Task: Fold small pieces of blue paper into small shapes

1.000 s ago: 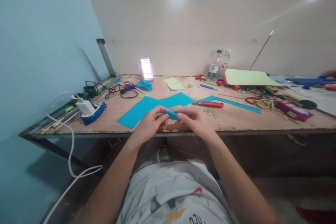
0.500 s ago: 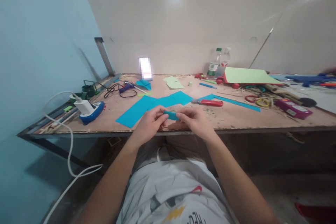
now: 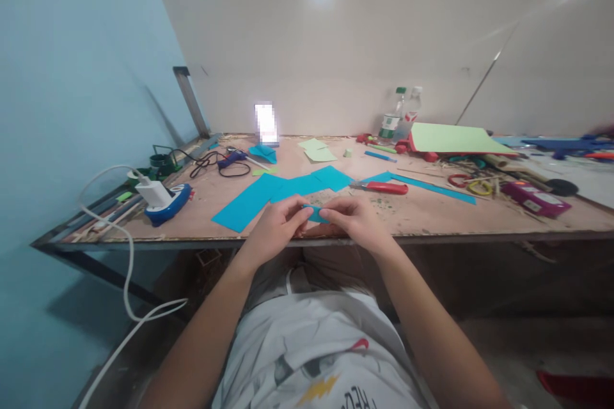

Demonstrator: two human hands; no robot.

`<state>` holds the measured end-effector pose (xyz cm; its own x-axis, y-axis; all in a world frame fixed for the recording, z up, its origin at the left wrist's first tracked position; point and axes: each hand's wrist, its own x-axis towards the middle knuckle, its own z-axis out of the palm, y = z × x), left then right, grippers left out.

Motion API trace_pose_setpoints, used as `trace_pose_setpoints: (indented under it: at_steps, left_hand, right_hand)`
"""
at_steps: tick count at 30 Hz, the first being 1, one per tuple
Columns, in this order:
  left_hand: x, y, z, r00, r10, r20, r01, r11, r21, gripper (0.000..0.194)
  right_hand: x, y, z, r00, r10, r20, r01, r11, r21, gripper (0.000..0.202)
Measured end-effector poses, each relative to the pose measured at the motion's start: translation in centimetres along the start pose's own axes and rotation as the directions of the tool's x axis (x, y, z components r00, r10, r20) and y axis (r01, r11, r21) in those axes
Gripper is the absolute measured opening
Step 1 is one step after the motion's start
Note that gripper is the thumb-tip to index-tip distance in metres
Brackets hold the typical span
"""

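A small blue paper strip is pinched between my two hands, just above the table's front edge. My left hand grips its left end with thumb and fingers. At the strip's right end, my right hand holds on in the same way. Larger blue paper sheets lie flat behind and left of my hands. A red-handled cutter rests on the table just beyond my right hand, beside a long blue strip.
At the left stands a blue power socket with a white plug and cable. A lit phone leans at the back near pale green papers. Bottles, a green sheet and a purple box are on the right.
The small blue strip has shifted slightly between my fingers and looks tilted differently. My fingertips are a little closer together; both hands still hold it.
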<state>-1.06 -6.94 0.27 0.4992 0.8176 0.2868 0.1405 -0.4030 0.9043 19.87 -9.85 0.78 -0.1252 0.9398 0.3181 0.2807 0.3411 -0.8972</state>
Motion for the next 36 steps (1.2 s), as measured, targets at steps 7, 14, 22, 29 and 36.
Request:
trace_pose_setpoints:
  at_steps: [7, 14, 22, 29, 36]
  left_hand:
    - [-0.12, 0.11, 0.36, 0.998, -0.015, -0.066, 0.015, 1.0, -0.001, 0.029]
    - [0.44, 0.17, -0.15, 0.989, -0.082, -0.123, 0.063, 0.987, -0.151, 0.038]
    - [0.81, 0.33, -0.29, 0.988, -0.136, -0.072, 0.116, 0.968, -0.224, 0.048]
    - [0.5, 0.4, -0.31, 0.991, -0.098, -0.089, 0.076, 0.972, -0.221, 0.055]
    - [0.43, 0.25, -0.12, 0.989, -0.034, -0.147, 0.01, 0.987, -0.159, 0.033]
  right_hand:
    - [0.07, 0.09, 0.13, 0.999, 0.024, 0.028, -0.026, 0.998, 0.049, 0.026]
    - [-0.15, -0.4, -0.25, 0.999, 0.004, 0.042, -0.008, 0.994, 0.11, 0.036]
    - [-0.2, -0.44, -0.27, 0.999, 0.029, 0.046, -0.035, 0.99, 0.138, 0.035]
    - [0.13, -0.53, -0.07, 0.992, 0.11, -0.054, -0.103, 0.988, 0.117, 0.025]
    - [0.17, -0.84, -0.09, 0.982, 0.188, 0.009, -0.187, 0.973, 0.138, 0.029]
